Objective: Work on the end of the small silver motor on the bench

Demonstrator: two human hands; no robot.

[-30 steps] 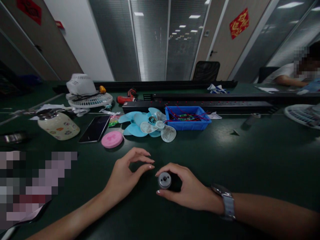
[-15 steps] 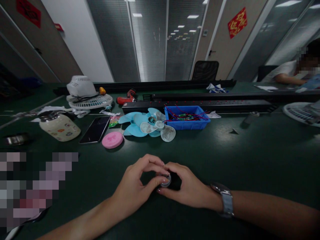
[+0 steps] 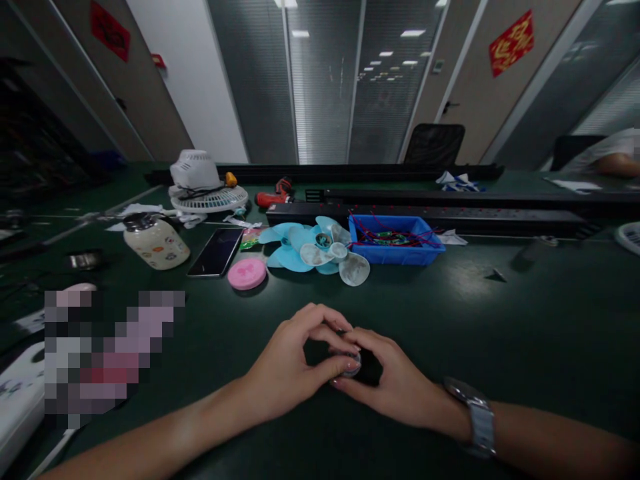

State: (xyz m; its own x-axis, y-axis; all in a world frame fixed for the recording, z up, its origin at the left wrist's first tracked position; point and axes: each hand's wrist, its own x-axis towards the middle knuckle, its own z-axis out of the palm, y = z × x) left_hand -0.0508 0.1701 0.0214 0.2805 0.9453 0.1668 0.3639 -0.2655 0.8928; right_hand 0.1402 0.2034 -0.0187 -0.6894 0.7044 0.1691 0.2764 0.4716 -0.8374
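Both my hands meet on the motor.
My left hand [image 3: 295, 363] and right hand [image 3: 395, 380] pinch the motor [image 3: 351, 363] together, low over the table [image 3: 500, 320], near the fan blades [image 3: 320, 248].

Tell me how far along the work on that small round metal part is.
Done: nothing finished shows. In hand: both hands are closed on the round metal part over the table, left hand at its face, right hand cupping it. Left: fan blades, a grille and a bin of wired parts lie loose behind.
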